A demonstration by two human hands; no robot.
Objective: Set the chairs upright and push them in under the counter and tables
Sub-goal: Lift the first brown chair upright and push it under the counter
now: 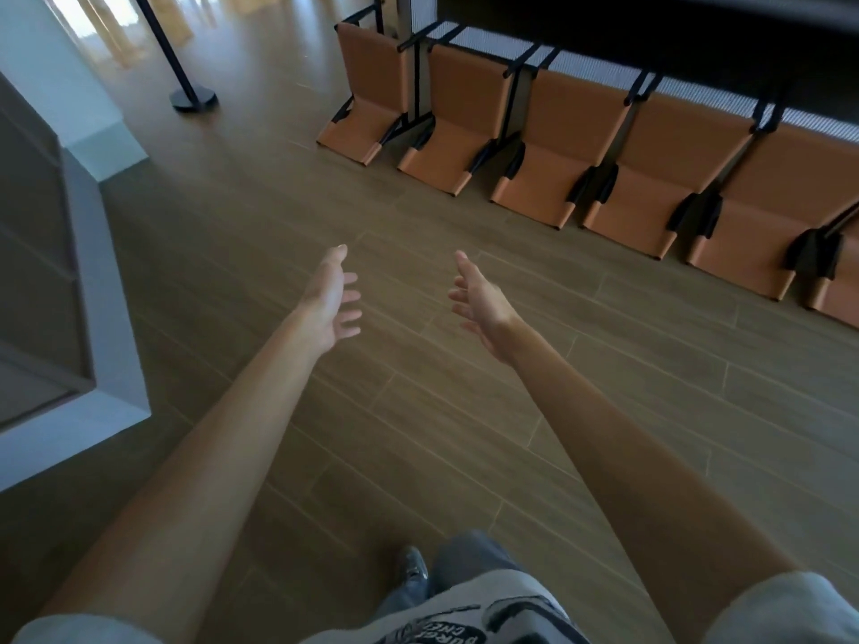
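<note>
Head view: left hand (332, 297), right hand (479, 302) empty, fingers spread; chairs (553, 146) well apart, ahead-right.

The left hand (332, 295) and right hand (479, 297) (fingers loose) hover before tipped chairs (548, 146).

This looks like a café or bar. A row of matching tan chairs (571, 118) lies along a long counter (706, 94), and a barrier post (193, 97) stands on the plank floor (418, 388).
</note>
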